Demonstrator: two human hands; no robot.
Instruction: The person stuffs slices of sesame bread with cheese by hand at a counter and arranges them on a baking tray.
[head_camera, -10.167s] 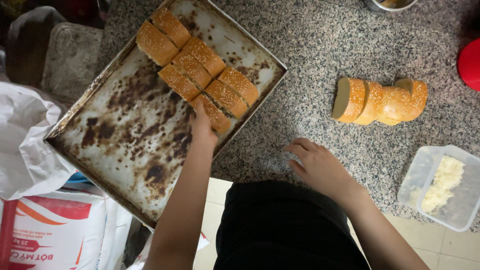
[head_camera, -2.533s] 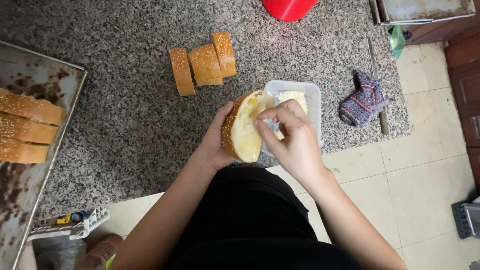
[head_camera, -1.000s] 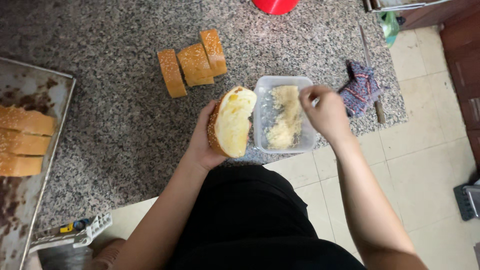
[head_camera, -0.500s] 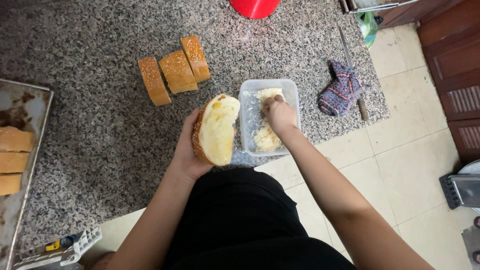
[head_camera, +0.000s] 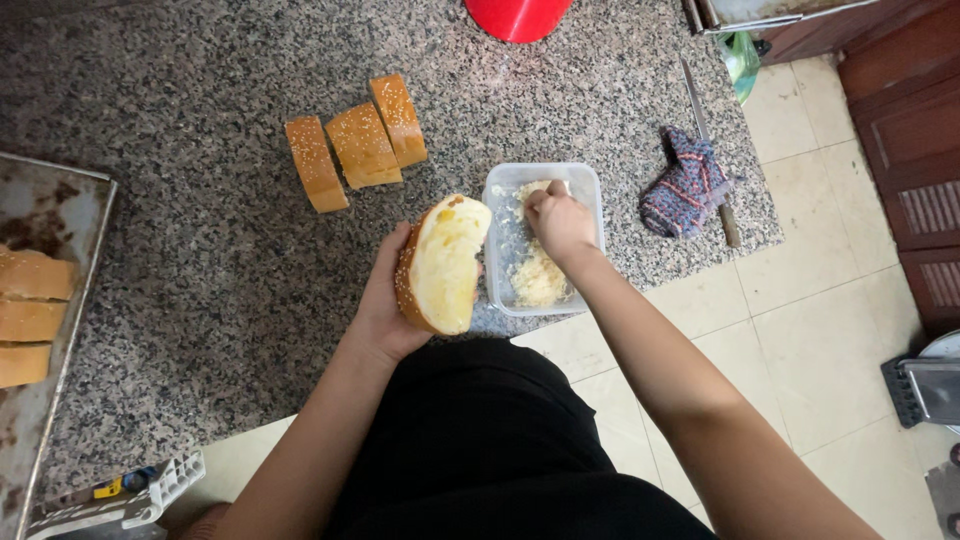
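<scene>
The left hand (head_camera: 385, 305) grips a bread slice (head_camera: 445, 262) from behind, fingers wrapped round the crust, the pale cut face turned up and toward the person, apparently so that it can take a coating. The slice is thick, rounded, with a brown seeded crust and a soft, yellowish crumb that looks already smeared.

The right hand (head_camera: 560, 222) is inside the tub (head_camera: 592, 190), fingers curled down into the spread (head_camera: 538, 282); whether they pinch any of it I cannot tell. The tub is clear plastic, rectangular with rounded corners, and stands at the counter's near edge, just beside the held slice, within short reach of both hands. The spread is pale yellow, lumpy and crumbly.

Three more slices (head_camera: 357, 142) lie together on the counter (head_camera: 180, 230), well beyond the tub, crusts up. The counter is speckled grey granite. A worn, stained metal tray (head_camera: 55, 190) at far left holds further slices in a row. A knitted cloth (head_camera: 687, 183) lies bunched to the right, over a knife (head_camera: 700, 110).
</scene>
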